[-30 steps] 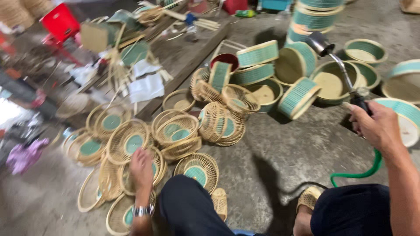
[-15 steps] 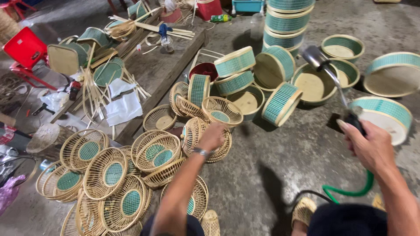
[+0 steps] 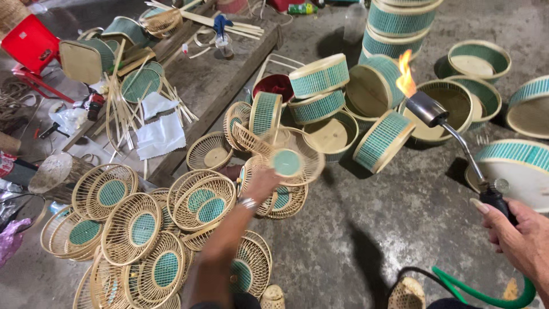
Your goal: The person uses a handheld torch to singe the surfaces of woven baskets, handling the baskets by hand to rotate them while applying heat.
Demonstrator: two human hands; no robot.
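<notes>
At far left, a red plastic stool stood by a plank workbench strewn with bamboo strips and white cloths. Below it lay a heap of open-weave bamboo baskets with teal centres. Your left hand was closed around the rim of 1 such round wicker basket with a teal disc at its middle, lifting it clear of the pile, blurred in motion. Behind it sat lidded round boxes woven in teal and cream. At right, your right hand gripped the handle of a gas torch, its nozzle lit with an orange flame, a green hose trailing below. The step looked like singeing stray fibres; next, basket and flame needed bringing together, briefly, without scorching.
</notes>
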